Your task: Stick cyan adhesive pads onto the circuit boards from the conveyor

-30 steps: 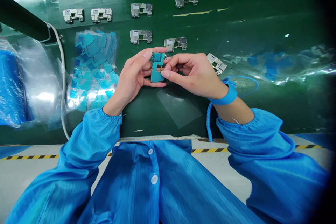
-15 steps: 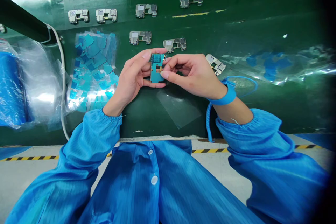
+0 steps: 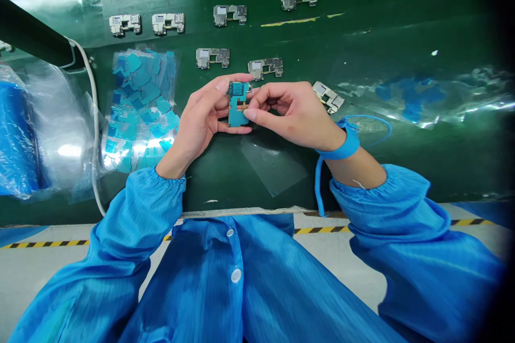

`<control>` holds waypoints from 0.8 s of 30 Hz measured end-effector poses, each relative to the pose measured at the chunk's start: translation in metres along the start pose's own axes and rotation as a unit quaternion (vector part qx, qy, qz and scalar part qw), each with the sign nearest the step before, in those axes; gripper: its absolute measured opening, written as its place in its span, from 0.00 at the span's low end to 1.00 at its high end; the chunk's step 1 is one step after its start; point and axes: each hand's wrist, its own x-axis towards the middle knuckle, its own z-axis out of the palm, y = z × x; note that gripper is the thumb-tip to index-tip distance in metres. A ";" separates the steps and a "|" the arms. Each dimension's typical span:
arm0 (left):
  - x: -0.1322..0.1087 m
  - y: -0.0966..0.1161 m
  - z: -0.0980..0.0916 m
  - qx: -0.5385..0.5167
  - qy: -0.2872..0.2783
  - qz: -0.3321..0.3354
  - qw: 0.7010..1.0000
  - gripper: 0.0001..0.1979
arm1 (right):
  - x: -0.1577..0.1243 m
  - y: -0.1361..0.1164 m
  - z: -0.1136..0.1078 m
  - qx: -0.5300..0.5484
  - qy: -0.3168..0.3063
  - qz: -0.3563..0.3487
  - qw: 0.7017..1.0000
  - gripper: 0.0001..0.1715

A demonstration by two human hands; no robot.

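My left hand (image 3: pixel 203 112) holds a small circuit board (image 3: pixel 238 112) upright by its edges, its near face mostly covered in teal-blue film with a cut-out in the middle. At the board's lower right edge, the thumb and forefinger of my right hand (image 3: pixel 287 115) are pinched against it. A blue wrist strap (image 3: pixel 345 142) with a coiled cord circles my right wrist. Just beyond my fingers lies a bare metallic board (image 3: pixel 265 67), with a similar board (image 3: pixel 213 58) to its left. Another tilted board (image 3: pixel 329 97) rests beside my right hand.
Clear sheets with teal film pieces (image 3: pixel 140 102) lie left of my hands. Farther left are a white cable (image 3: pixel 95 118) and a plastic-wrapped blue bundle (image 3: pixel 18 139). A clear sheet (image 3: pixel 276 166) lies near the table edge. Several boards (image 3: pixel 230 15) form a far row.
The far row of boards has shifted slightly right relative to the nearer boards. Both hands keep their grip on the film-covered board, with hardly any movement.
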 end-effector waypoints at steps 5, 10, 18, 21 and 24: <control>-0.001 0.000 -0.001 0.004 0.001 -0.007 1.000 0.24 | 0.000 0.000 0.000 -0.006 0.001 0.002 1.000 0.16; -0.001 0.000 -0.001 0.017 -0.001 -0.003 1.000 0.24 | 0.000 0.000 -0.001 -0.001 -0.002 0.004 1.000 0.16; -0.001 0.002 0.000 -0.003 0.002 -0.004 1.000 0.21 | 0.001 0.000 -0.001 -0.005 -0.004 0.000 1.000 0.15; -0.001 0.002 -0.001 0.021 0.006 -0.011 1.000 0.21 | 0.001 0.000 -0.001 -0.006 -0.005 0.005 1.000 0.16; -0.001 0.001 -0.001 0.038 0.014 -0.022 0.999 0.23 | 0.001 -0.001 -0.001 -0.004 -0.007 0.006 1.000 0.17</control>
